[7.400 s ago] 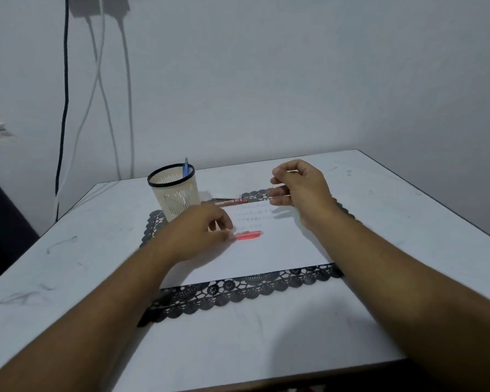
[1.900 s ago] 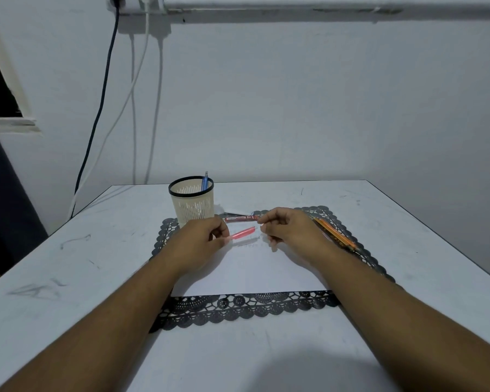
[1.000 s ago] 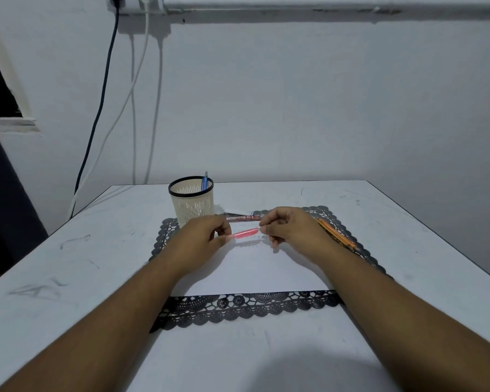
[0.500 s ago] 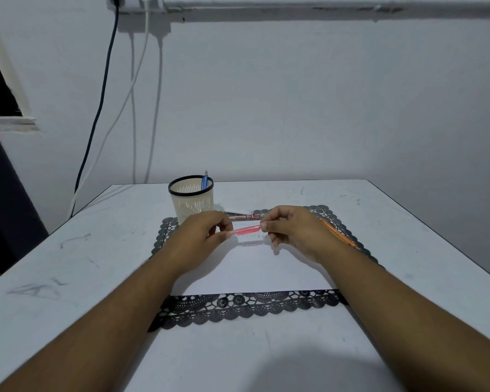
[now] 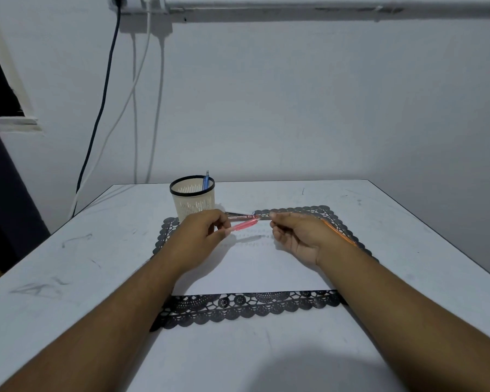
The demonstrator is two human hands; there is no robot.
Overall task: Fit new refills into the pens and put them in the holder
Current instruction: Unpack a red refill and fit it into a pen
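Note:
My left hand pinches one end of a red translucent pen barrel and holds it just above the mat, with the free end pointing right. My right hand is level with it, thumb and forefinger pinched together on what looks like a thin refill, which is barely visible, aimed at the barrel's free end. A dark pen with a red band lies on the mat behind the barrel. The cream mesh holder stands at the back left with a blue pen in it.
A white placemat with a black lace border covers the middle of the white table. Orange pens lie on the mat behind my right wrist. Cables hang down the wall at the back left.
My left hand has raised the red barrel off the mat and brought it level with my right hand's fingertips. The holder and the pens on the mat have not moved.

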